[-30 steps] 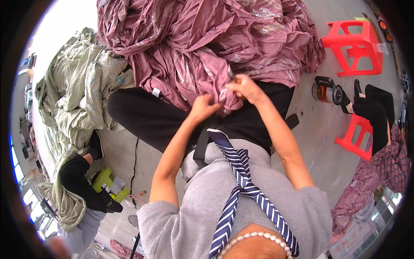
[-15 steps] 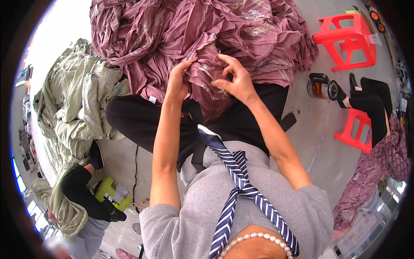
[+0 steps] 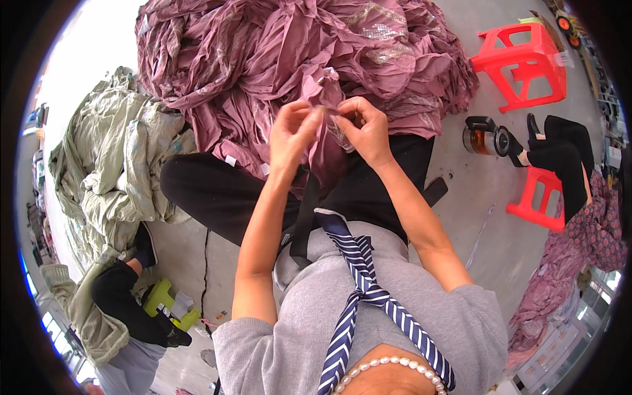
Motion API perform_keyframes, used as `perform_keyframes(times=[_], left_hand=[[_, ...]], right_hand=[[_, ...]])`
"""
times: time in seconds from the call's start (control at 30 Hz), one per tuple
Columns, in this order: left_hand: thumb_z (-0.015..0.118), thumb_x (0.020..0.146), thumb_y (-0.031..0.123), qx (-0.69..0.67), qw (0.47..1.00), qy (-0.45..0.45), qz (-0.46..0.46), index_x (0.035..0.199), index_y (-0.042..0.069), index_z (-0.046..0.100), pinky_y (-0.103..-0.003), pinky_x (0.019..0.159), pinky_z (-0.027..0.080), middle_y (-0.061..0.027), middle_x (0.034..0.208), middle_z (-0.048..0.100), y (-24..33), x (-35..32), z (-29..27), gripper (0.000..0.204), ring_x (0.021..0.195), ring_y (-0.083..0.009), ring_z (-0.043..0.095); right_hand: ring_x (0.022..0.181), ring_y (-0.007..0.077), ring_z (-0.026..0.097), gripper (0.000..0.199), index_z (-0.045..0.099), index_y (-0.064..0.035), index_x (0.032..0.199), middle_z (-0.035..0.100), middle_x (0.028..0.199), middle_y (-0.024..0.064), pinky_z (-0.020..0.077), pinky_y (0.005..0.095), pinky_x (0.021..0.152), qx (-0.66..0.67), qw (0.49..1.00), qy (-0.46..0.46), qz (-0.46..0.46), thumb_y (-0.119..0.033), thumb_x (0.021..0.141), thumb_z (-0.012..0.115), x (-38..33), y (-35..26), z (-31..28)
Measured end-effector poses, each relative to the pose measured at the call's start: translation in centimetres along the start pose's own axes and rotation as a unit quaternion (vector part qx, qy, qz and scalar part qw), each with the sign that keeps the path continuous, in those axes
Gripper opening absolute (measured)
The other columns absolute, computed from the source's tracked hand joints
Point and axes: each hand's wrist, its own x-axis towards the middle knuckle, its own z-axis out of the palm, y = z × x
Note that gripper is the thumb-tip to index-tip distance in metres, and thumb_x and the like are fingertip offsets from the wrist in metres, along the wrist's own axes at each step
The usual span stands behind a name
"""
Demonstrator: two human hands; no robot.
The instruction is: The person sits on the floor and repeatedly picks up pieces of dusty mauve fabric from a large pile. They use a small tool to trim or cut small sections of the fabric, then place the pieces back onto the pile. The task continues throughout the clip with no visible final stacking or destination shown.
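The left hand (image 3: pixel 293 136) and right hand (image 3: pixel 368 135), close together, pinch crumpled dusty-pink cloth with silvery sequined bands (image 3: pixel 326 157) at its heap's near edge, over black-trousered legs (image 3: pixel 220 187).

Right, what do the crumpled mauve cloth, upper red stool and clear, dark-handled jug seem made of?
Crumpled mauve cloth: seemingly thin, matte fabric; creases, glinting sequin-like patches. Upper red stool: probably plastic; smooth, evenly coloured. Clear, dark-handled jug: glass or glossy plastic; amber contents show through.
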Motion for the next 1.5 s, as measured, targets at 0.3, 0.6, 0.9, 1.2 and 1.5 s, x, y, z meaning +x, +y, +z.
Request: perform_keyframes(times=[0.3,0.6,0.9,1.2,1.5], left_hand=[[0.060,0.087,0.010,-0.186,0.980,-0.075,0.010,0.092,0.003,0.061,-0.022,0.065,0.049,-0.0030,0.084,0.065,0.0,0.7,-0.6,0.009,0.071,-0.0091,0.061],[0.060,0.085,0.004,-0.277,0.958,-0.066,0.024,0.081,0.008,0.056,-0.023,0.072,0.049,-0.0019,0.085,0.064,0.1,1.0,-1.7,0.008,0.076,-0.0080,0.060],[0.064,0.075,-0.007,-0.024,0.990,-0.048,0.130,0.077,0.002,0.056,-0.017,0.061,0.042,0.0021,0.073,0.058,1.1,0.6,-2.8,0.013,0.066,-0.0045,0.053],[0.049,0.072,-0.004,0.137,0.958,-0.001,0.251,0.085,0.001,0.058,-0.020,0.063,0.042,-0.0024,0.071,0.056,2.5,2.4,-3.2,0.017,0.064,-0.0090,0.051],[0.051,0.074,-0.004,0.162,0.981,-0.040,0.104,0.082,0.001,0.056,-0.018,0.060,0.038,0.0038,0.070,0.053,2.3,3.2,-2.9,0.011,0.064,-0.0044,0.048]], right_hand=[[0.061,0.0015,0.043,0.022,0.053,-0.0054,0.072,0.050,0.068,-0.0052,0.0354,0.0174,0.054,0.110,0.988,-0.054,0.096,-0.004,0.072,0.075,-0.7,-0.6,-0.2],[0.059,0.0007,0.040,0.023,0.052,-0.0080,0.071,0.048,0.066,-0.0072,0.0310,0.0166,0.053,0.157,0.982,-0.063,0.089,-0.014,0.077,0.073,-0.1,-1.9,-0.5],[0.059,-0.0016,0.031,0.018,0.047,-0.0075,0.079,0.039,0.069,-0.0102,0.0247,0.0147,0.050,0.080,0.995,0.060,0.002,-0.013,0.086,0.063,1.4,-1.6,-1.8],[0.054,-0.0005,0.032,0.023,0.047,-0.0061,0.077,0.042,0.062,-0.0083,0.0265,0.0163,0.047,0.030,0.999,0.011,-0.007,-0.016,0.084,0.066,2.3,-3.2,-3.6],[0.053,-0.0001,0.030,0.024,0.052,-0.0104,0.069,0.038,0.059,-0.0113,0.0231,0.0180,0.047,0.077,0.995,0.067,0.000,-0.022,0.083,0.067,6.3,-3.8,-4.4]])
